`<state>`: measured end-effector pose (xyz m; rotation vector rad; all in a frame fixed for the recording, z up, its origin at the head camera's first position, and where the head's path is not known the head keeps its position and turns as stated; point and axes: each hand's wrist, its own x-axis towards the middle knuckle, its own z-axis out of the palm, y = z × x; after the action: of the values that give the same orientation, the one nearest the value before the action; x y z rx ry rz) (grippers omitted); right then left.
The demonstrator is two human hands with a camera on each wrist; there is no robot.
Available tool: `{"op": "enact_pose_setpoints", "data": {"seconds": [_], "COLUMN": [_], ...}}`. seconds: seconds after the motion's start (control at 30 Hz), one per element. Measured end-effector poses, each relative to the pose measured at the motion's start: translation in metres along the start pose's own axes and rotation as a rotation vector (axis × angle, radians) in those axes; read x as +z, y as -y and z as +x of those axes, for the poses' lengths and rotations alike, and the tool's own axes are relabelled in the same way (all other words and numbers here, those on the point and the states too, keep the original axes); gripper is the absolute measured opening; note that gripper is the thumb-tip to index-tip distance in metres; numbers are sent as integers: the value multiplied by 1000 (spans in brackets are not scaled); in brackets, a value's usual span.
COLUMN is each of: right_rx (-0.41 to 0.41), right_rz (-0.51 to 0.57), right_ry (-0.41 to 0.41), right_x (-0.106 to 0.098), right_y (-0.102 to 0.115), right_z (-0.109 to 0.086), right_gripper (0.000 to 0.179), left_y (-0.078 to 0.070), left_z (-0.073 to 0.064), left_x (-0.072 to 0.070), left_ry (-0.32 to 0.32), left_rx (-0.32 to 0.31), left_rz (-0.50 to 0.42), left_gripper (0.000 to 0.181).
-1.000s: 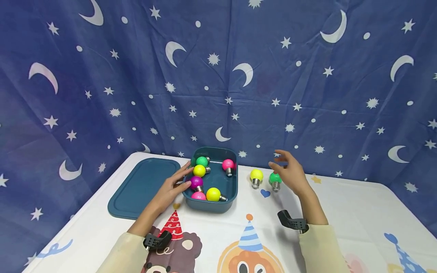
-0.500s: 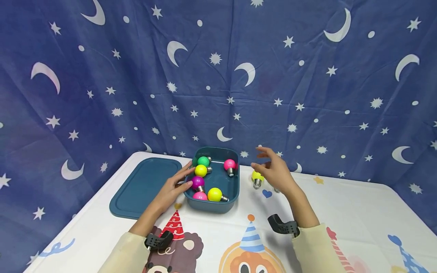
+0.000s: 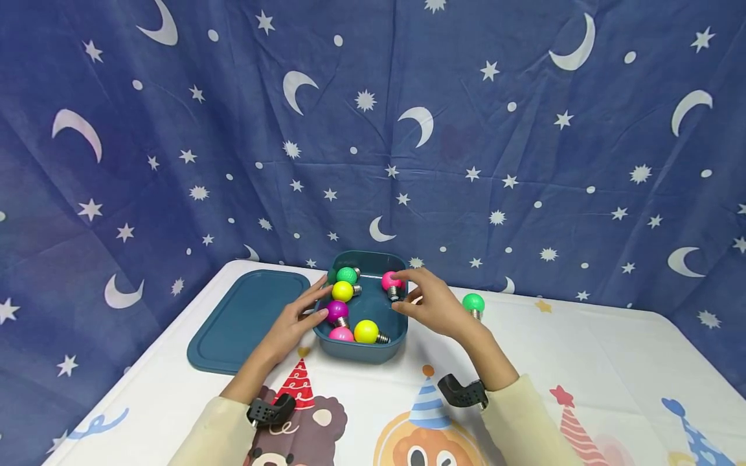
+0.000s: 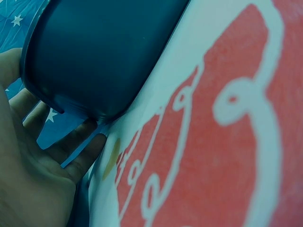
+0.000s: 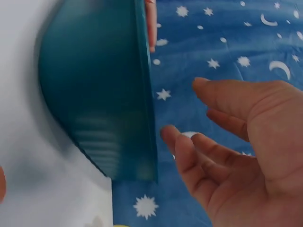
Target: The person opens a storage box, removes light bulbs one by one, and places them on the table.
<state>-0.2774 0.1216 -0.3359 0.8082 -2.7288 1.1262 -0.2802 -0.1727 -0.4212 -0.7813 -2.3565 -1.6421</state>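
Note:
A dark teal box holds several small coloured light bulbs. Along its left rim lies my left hand, fingers stretched and spread; the left wrist view has the thumb at the rim and fingertips against the outer wall. Over the box's right rim reaches my right hand, thumb and fingers apart, fingertips close to a pink bulb. Between those fingers the right wrist view shows nothing held. Also inside are a green bulb, a purple bulb and a yellow bulb.
On the table right of my right hand stands another green bulb, partly covered by my forearm. A flat teal lid lies left of the box. Behind the white patterned tablecloth hangs a blue curtain with moons and stars.
My right hand has moved left from above the loose green bulb to the box's right rim, uncovering that bulb and hiding the loose yellow one. My left hand has stayed at the box.

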Motion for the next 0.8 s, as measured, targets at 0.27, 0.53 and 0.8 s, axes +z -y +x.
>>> {"op": "enact_pose_setpoints", "data": {"seconds": [0.27,0.53,0.8], "right_rx": [-82,-92,-125], "right_rz": [-2,-64,-147], "right_ry": [171,270,343], "right_x": [16,26,36], "right_y": [7,9,11], "right_z": [8,17,22], "right_gripper": [48,48,47], "left_y": [-1,-2,-1], "left_z": [0,0,-1], "left_x": [0,0,-1], "left_ry": [1,1,-3], "left_rx": [12,-5,-9], "left_rz": [-7,-22,-4], "left_gripper": [50,50,51]}}
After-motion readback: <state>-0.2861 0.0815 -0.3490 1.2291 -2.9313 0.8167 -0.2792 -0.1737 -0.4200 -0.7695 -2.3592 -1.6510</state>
